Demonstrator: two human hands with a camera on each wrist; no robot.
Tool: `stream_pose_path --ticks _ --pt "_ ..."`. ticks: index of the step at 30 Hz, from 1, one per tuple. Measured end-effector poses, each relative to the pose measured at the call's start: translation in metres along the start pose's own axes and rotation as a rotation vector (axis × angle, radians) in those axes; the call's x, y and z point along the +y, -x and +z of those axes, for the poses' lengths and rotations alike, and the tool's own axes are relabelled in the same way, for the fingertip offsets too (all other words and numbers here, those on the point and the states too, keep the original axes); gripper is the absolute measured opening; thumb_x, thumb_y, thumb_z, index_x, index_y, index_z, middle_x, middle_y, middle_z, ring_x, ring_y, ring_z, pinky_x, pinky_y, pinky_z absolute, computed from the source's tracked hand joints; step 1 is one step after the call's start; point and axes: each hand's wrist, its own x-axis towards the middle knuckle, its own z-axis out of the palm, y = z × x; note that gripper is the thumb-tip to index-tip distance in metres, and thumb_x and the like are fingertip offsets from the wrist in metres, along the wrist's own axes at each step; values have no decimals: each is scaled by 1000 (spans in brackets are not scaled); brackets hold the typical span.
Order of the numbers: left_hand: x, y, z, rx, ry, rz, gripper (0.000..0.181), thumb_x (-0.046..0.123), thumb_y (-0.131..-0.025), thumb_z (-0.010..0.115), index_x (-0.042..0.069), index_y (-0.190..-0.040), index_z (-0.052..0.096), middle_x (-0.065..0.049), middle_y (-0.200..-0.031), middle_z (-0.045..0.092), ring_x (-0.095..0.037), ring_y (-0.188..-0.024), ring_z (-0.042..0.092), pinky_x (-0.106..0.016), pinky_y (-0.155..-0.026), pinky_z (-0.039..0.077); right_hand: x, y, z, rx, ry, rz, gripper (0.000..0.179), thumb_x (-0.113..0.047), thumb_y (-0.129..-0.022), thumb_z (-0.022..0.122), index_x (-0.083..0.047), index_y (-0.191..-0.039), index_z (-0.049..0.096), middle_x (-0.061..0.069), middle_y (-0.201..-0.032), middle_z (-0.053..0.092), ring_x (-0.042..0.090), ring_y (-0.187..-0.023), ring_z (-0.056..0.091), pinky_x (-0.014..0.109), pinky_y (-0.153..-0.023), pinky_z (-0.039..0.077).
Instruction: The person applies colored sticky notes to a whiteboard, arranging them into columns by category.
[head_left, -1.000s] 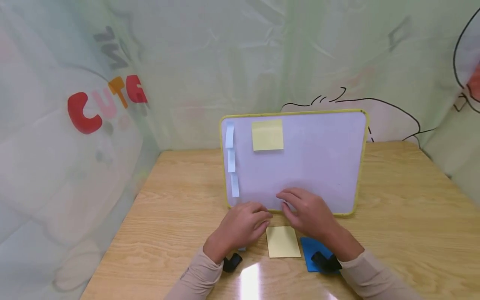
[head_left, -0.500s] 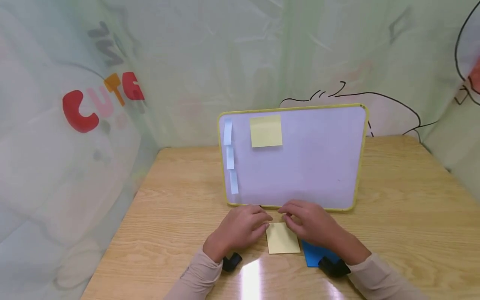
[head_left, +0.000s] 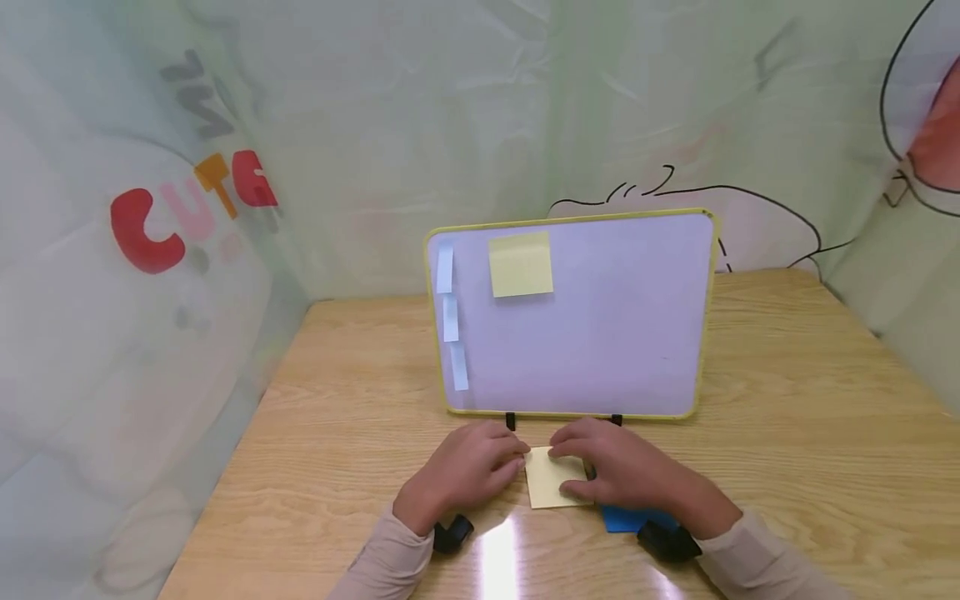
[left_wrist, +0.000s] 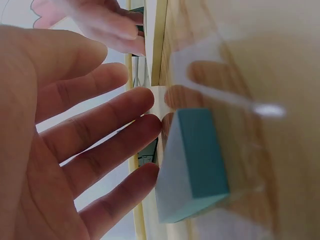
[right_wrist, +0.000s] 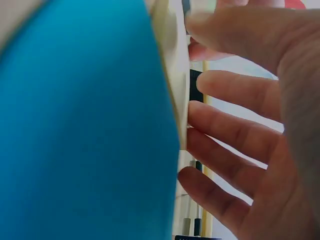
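A pale yellow sticky-note pad (head_left: pixel 542 492) lies on the table in the head view. My right hand (head_left: pixel 618 467) reaches over its right side, thumb and fingers spread apart, and in the right wrist view those fingers hold nothing. At the pad's left edge is my left hand (head_left: pixel 468 467), its fingers extended and relaxed. Below that hand, the left wrist view has a small light-blue sticky-note pad (left_wrist: pixel 202 152), close to the fingertips. A larger blue pad (right_wrist: pixel 100 135) sits under my right wrist, partly hidden by it in the head view.
Behind the hands a whiteboard (head_left: pixel 600 333) with a yellow frame stands propped on the wooden table (head_left: pixel 337 408). It bears one yellow note (head_left: pixel 521 265) and a left-hand column of pale blue strips (head_left: pixel 450 318). A printed curtain (head_left: pixel 405 125) hangs behind.
My right hand has come down from the board's lower part to the yellow pad, its thumb and fingers spreading wider. My left hand stays near the pad's left edge. The head view has shifted slightly.
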Motion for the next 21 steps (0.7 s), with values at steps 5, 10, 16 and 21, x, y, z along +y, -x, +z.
stream_pose_path --ticks 5,10,16,21 --pt "0 2 0 -4 23 -16 23 26 -100 59 18 -114 76 7 -111 69 -9 -103 63 -27 -90 49 -2 2 3 38 79 -80 50 -50 -83 79 -9 -111 74 5 -122 64 24 -109 61 44 -89 52" --pt "-1 3 1 -9 36 -18 23 26 -101 59 18 -115 75 7 -112 69 -9 -105 63 -28 -92 49 -5 3 4 42 104 -93 57 -56 -82 77 -8 -113 74 6 -123 63 26 -110 60 46 -89 51" --pt "-4 3 3 4 44 -5 23 25 -100 60 17 -114 76 7 -111 69 -9 -105 63 -30 -93 48 -4 4 5 49 109 -67 45 -48 -88 74 -11 -114 74 4 -124 63 24 -113 60 45 -91 50" --pt "-5 2 3 7 40 4 23 25 -100 60 18 -114 76 7 -111 70 -11 -106 63 -34 -95 47 -3 4 7 66 96 -60 29 -39 -94 68 -15 -110 74 5 -126 64 25 -115 60 46 -91 51"
